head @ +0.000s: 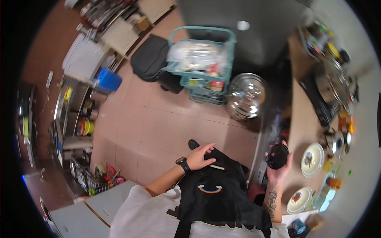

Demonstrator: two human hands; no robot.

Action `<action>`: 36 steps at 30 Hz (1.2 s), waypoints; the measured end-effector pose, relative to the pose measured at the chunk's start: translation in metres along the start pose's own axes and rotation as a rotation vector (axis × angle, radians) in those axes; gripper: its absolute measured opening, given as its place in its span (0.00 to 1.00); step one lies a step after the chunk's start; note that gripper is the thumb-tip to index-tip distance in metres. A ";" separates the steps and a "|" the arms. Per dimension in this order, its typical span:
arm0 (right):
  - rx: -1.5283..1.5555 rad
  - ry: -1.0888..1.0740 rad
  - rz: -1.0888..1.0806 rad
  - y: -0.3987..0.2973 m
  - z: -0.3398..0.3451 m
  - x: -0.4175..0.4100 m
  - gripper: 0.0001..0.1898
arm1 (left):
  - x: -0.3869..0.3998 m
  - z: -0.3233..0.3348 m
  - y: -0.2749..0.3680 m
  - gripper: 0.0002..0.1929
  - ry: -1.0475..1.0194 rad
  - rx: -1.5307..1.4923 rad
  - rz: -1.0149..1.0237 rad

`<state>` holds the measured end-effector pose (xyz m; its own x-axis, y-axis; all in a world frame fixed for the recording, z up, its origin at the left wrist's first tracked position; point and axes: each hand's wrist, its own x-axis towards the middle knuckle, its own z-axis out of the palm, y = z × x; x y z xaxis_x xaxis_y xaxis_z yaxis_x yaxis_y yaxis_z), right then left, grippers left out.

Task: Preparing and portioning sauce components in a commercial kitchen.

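Note:
My right hand (277, 175) grips a small, round, glossy black dish or lid (277, 156), palm under it, beside the counter edge. Which of the two it is I cannot tell. My left hand (200, 158) holds nothing. Its fingers are apart, just over the front of the black apron (217, 178), and a dark watch (183, 164) circles that wrist. To the right of my right hand, a white oval plate (316, 169) with a small bit of food stands on the wooden counter (297, 119). A second white plate (306, 205) with a reddish-brown piece lies nearer to me.
A teal tiered cart (205, 76) with bagged goods stands ahead, beside a lidded steel pot (247, 96) and a black bag (150, 58). Another steel pot (330, 83) sits on the counter. Shelving with a blue bin (109, 79) and a wire basket (80, 175) line the left.

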<state>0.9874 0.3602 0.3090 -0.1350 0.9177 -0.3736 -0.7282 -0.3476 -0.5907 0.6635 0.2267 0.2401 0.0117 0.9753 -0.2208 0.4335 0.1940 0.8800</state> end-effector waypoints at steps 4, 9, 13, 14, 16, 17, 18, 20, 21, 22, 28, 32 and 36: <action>-0.068 -0.089 0.229 0.126 0.107 0.044 0.30 | -0.059 -0.119 -0.073 0.35 0.191 -0.017 -0.196; -0.241 -0.189 0.416 0.267 0.216 0.097 0.28 | -0.094 -0.256 -0.143 0.37 0.406 0.064 -0.328; -0.364 -0.291 0.510 0.361 0.273 0.150 0.25 | -0.105 -0.353 -0.195 0.37 0.536 0.096 -0.379; -0.417 -0.335 0.521 0.385 0.287 0.163 0.24 | -0.106 -0.379 -0.208 0.37 0.564 0.107 -0.401; -0.453 -0.409 0.562 0.440 0.314 0.194 0.23 | -0.105 -0.430 -0.238 0.38 0.602 0.134 -0.447; -0.482 -0.477 0.586 0.466 0.328 0.209 0.22 | -0.105 -0.455 -0.253 0.38 0.606 0.135 -0.461; -0.473 -0.506 0.635 0.498 0.344 0.225 0.21 | -0.103 -0.482 -0.272 0.38 0.609 0.145 -0.508; -0.481 -0.584 0.767 0.567 0.387 0.259 0.20 | -0.100 -0.540 -0.314 0.39 0.627 0.117 -0.599; -0.477 -0.625 0.826 0.606 0.411 0.276 0.20 | -0.099 -0.564 -0.338 0.39 0.621 0.127 -0.602; -0.490 -0.639 0.885 0.641 0.447 0.291 0.20 | -0.097 -0.590 -0.363 0.39 0.659 0.061 -0.744; -0.591 -0.641 1.223 0.817 0.588 0.324 0.16 | -0.139 -0.672 -0.442 0.37 0.742 -0.100 -1.074; -0.295 -0.094 1.004 0.889 0.586 0.389 0.19 | -0.126 -0.710 -0.459 0.35 0.684 -0.147 -1.132; -0.328 0.449 0.738 0.896 0.593 0.457 0.38 | -0.203 -0.717 -0.529 0.33 0.567 -0.194 -1.211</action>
<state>-0.1250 0.5825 0.0335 -0.1661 0.3047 -0.9379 -0.3255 -0.9147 -0.2395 -0.2143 0.0019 0.1207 -0.6749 0.0824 -0.7333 -0.2274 0.9221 0.3130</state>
